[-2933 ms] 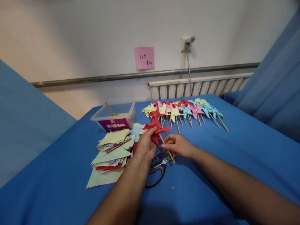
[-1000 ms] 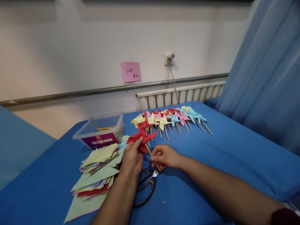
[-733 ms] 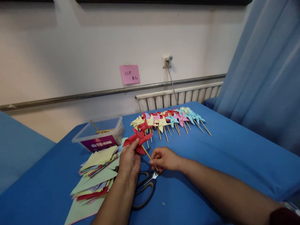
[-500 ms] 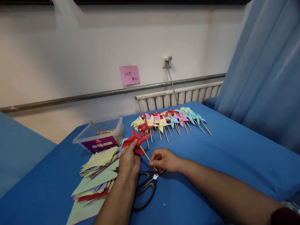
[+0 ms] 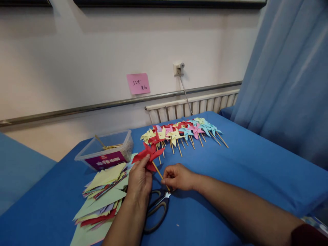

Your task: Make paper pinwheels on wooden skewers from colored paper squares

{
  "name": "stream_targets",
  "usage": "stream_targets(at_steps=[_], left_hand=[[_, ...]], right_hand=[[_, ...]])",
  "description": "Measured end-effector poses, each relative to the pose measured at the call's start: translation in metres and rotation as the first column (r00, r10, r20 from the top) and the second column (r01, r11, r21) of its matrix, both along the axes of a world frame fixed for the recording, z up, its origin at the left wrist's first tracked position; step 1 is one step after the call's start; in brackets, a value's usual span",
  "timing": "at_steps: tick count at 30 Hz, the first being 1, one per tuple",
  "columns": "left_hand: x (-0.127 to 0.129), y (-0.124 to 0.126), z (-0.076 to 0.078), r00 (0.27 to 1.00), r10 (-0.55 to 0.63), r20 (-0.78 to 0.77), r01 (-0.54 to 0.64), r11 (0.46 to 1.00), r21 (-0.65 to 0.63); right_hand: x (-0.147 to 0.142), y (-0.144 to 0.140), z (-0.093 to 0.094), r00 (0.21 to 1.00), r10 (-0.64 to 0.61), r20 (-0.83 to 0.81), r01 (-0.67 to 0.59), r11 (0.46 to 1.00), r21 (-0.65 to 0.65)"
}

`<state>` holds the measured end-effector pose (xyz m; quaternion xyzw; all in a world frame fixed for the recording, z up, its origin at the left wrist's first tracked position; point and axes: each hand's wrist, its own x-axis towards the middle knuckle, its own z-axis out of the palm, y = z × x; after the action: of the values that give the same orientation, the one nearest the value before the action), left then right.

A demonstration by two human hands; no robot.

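i see the red folded-paper pinwheel point(image 5: 149, 154) held above the blue-covered desk point(image 5: 246, 164): light, flimsy, easily creased. my left hand point(image 5: 139, 179) pinches its blades; my right hand point(image 5: 178, 177) clamps the stiff thin wooden stick point(image 5: 160, 174), the safer hold.

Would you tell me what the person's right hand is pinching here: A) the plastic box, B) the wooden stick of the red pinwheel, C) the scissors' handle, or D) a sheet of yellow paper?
B: the right hand pinches the wooden stick of the red pinwheel, above the scissors.
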<state>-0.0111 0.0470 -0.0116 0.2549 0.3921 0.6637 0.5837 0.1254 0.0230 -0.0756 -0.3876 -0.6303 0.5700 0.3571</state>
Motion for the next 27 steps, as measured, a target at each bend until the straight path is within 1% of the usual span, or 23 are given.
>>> stream_targets(at_steps=[3, 7, 9, 11, 12, 13, 14, 15, 17, 18, 19, 22, 24, 27], left_hand=[[0.001, -0.001, 0.002, 1.000, -0.019, 0.011, 0.019, 1.000, -0.006], [0.004, -0.005, 0.006, 0.991, -0.136, 0.008, 0.135, 0.991, 0.016], [0.005, -0.008, 0.008, 0.984, -0.176, 0.002, 0.177, 0.984, -0.013], [0.006, -0.010, 0.010, 0.978, -0.210, -0.004, 0.209, 0.975, -0.076], [0.007, -0.011, 0.011, 0.975, -0.224, -0.008, 0.222, 0.969, -0.106], [0.007, -0.012, 0.012, 0.972, -0.237, -0.014, 0.233, 0.964, -0.131], [0.008, -0.012, 0.012, 0.970, -0.244, -0.021, 0.238, 0.960, -0.148], [0.009, -0.013, 0.011, 0.969, -0.247, -0.030, 0.239, 0.958, -0.160], [0.010, -0.013, 0.009, 0.967, -0.251, -0.049, 0.239, 0.955, -0.176], [0.010, -0.013, 0.008, 0.964, -0.258, -0.059, 0.243, 0.952, -0.184], [0.011, -0.013, 0.006, 0.961, -0.267, -0.070, 0.250, 0.949, -0.193], [0.013, -0.012, 0.001, 0.947, -0.306, -0.098, 0.279, 0.934, -0.223], [0.014, -0.012, -0.002, 0.938, -0.328, -0.114, 0.295, 0.925, -0.239], [0.016, -0.012, -0.004, 0.929, -0.346, -0.130, 0.305, 0.916, -0.259]], right_hand=[[0.003, 0.001, 0.000, 0.998, -0.033, 0.056, 0.027, 0.995, 0.098], [0.010, 0.003, 0.006, 0.992, -0.075, 0.101, 0.053, 0.977, 0.206], [0.017, 0.005, 0.010, 0.985, -0.131, 0.115, 0.100, 0.965, 0.241], [0.030, 0.008, 0.013, 0.956, -0.245, 0.164, 0.192, 0.940, 0.284], [0.039, 0.009, 0.014, 0.922, -0.322, 0.214, 0.248, 0.918, 0.311], [0.051, 0.010, 0.015, 0.862, -0.414, 0.291, 0.306, 0.884, 0.352], [0.064, 0.011, 0.015, 0.761, -0.516, 0.395, 0.358, 0.840, 0.408], [0.080, 0.011, 0.015, 0.698, -0.570, 0.434, 0.396, 0.812, 0.429], [0.116, 0.011, 0.015, 0.602, -0.632, 0.489, 0.445, 0.773, 0.451], [0.134, 0.010, 0.015, 0.516, -0.666, 0.540, 0.473, 0.746, 0.468], [0.151, 0.009, 0.015, 0.422, -0.688, 0.590, 0.496, 0.720, 0.484], [0.191, 0.009, 0.013, 0.261, -0.680, 0.686, 0.541, 0.691, 0.479], [0.205, 0.010, 0.012, 0.184, -0.664, 0.725, 0.563, 0.676, 0.477], [0.213, 0.015, 0.010, 0.116, -0.642, 0.758, 0.577, 0.665, 0.475]])
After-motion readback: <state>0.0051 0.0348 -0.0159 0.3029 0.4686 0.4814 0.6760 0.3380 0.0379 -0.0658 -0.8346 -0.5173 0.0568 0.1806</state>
